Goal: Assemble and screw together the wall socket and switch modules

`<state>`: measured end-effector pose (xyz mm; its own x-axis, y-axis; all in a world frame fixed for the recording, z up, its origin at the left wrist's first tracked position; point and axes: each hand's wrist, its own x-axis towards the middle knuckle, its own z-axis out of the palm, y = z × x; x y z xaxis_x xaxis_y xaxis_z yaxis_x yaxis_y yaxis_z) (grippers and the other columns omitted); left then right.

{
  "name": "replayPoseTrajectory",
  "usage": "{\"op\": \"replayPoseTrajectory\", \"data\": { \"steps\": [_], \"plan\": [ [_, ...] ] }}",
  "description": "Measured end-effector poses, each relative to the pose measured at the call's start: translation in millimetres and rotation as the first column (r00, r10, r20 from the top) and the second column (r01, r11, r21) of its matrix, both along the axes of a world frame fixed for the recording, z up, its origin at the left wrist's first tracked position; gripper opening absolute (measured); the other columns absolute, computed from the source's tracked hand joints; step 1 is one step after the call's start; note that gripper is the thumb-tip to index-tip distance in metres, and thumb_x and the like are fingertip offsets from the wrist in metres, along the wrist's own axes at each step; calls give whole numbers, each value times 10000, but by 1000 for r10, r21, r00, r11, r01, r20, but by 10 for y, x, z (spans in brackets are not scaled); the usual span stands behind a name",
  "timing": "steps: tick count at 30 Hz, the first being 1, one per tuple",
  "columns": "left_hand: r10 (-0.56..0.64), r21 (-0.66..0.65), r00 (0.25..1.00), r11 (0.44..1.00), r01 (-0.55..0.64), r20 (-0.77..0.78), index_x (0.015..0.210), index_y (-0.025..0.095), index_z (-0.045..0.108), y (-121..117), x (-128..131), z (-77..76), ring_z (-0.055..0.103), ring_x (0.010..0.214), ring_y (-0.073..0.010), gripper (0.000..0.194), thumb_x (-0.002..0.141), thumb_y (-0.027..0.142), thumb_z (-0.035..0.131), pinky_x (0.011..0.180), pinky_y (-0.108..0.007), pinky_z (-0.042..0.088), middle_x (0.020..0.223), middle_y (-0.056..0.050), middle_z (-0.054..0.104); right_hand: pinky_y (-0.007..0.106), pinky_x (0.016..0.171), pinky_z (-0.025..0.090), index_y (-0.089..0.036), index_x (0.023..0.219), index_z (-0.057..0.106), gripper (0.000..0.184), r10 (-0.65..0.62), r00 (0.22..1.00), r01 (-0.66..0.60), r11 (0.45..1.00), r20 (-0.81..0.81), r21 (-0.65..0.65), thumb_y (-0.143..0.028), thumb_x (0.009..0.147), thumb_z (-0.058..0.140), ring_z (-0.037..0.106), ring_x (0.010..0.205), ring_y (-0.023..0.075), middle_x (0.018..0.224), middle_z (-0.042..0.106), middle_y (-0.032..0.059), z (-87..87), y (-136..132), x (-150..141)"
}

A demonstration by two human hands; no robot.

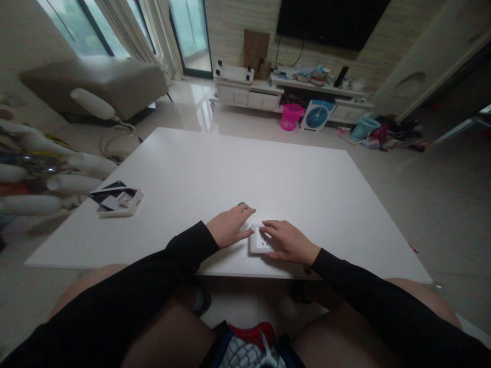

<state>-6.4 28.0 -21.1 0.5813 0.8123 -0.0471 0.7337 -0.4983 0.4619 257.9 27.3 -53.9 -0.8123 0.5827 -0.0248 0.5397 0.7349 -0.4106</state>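
Observation:
A white wall socket [261, 245] with dark slots lies on the white table near its front edge. My right hand [290, 241] reaches over the socket from the right, its thumb at the near edge and its fingers bent across the far side. Just left of the socket is my left hand [230, 225], fingers stretched and apart, the tips by the socket's left corner; it holds nothing that I can see. Behind the left fingers a small green object [241, 204] shows, mostly hidden, so its kind is unclear.
On the table's left side sits an open white box [134, 204] with dark and white parts in it. The table's front edge [238, 276] runs close to my forearms. Beyond the table are a pink bin [290, 117], a blue fan [316, 116] and a low cabinet [233, 95].

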Motion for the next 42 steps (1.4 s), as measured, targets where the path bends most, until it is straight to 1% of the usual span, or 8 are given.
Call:
{"op": "replayPoseTrajectory", "data": {
  "steps": [5, 13, 18, 23, 29, 31, 35, 42],
  "plan": [
    [-28, 33, 1000, 999, 28, -5, 1410, 179, 506, -27, 28, -17, 602, 1276, -301, 482, 952, 312, 579, 1074, -425, 520, 1378, -154, 585, 513, 1061, 462, -192, 1504, 416, 892, -64, 998, 64, 997, 17, -39, -427, 755, 840, 579, 1311, 376, 1481, 563, 204, -11, 10, -50],
    [-31, 36, 1000, 999, 31, -4, 1393, 163, 525, 38, 20, -103, 611, 1288, -319, 479, 926, 264, 568, 1087, -451, 522, 1385, -176, 592, 450, 852, 544, -156, 1162, 576, 734, -117, 938, 105, 993, 327, 53, -489, 606, 920, 668, 1018, 353, 1161, 661, 164, 96, 124, -352],
    [-16, 71, 1000, 997, 15, 15, 1373, 175, 542, 86, -6, -194, 649, 1233, -313, 476, 902, 240, 569, 1054, -455, 542, 1349, -175, 619, 379, 791, 532, -185, 1127, 549, 740, -92, 938, 78, 995, 335, 55, -460, 557, 933, 654, 997, 307, 1172, 647, 124, 127, 444, -275],
    [-48, 94, 999, 994, 46, 12, 1359, 174, 562, 41, 26, -204, 645, 1246, -327, 476, 885, 214, 581, 1056, -458, 546, 1355, -175, 626, 345, 842, 495, -164, 1171, 524, 691, -348, 863, 297, 936, 368, 188, -271, 596, 893, 623, 1010, 262, 1186, 620, 115, 401, 962, 549],
    [-118, 84, 993, 990, 116, 20, 1354, 158, 567, 1, 50, -212, 655, 1221, -313, 455, 902, 207, 547, 1047, -448, 547, 1342, -167, 627, 377, 911, 489, -84, 1185, 581, 725, -555, 634, 490, 827, 538, 276, -63, 534, 899, 638, 1044, 287, 1257, 602, 182, 734, 1311, 1957],
    [-130, 93, 991, 988, 126, 37, 1345, 172, 573, 16, 40, -284, 665, 1195, -301, 441, 908, 219, 536, 1034, -440, 551, 1325, -152, 635, 393, 907, 515, -74, 1201, 599, 670, -602, 548, 550, 783, 581, 292, -97, 608, 908, 650, 1048, 283, 1270, 606, 184, 740, 1302, 2328],
    [-133, 113, 989, 986, 125, 70, 1341, 181, 579, 43, 31, -462, 673, 1169, -291, 435, 914, 241, 518, 1025, -424, 545, 1305, -140, 643, 451, 934, 573, -168, 1291, 618, 381, -631, 461, 614, 735, 624, 290, -334, 962, 717, 657, 1109, 255, 1318, 627, 109, 630, 1223, 2827],
    [-196, 121, 977, 975, 185, 83, 1308, 184, 586, -7, 50, -586, 674, 1157, -270, 405, 907, 199, 530, 1034, -390, 528, 1290, -123, 649, 469, 1007, 530, -165, 1335, 596, 496, -594, 484, 617, 752, 643, 231, -317, 897, 771, 639, 1180, 279, 1354, 631, 123, 386, 1286, 3190]
  ]
}}
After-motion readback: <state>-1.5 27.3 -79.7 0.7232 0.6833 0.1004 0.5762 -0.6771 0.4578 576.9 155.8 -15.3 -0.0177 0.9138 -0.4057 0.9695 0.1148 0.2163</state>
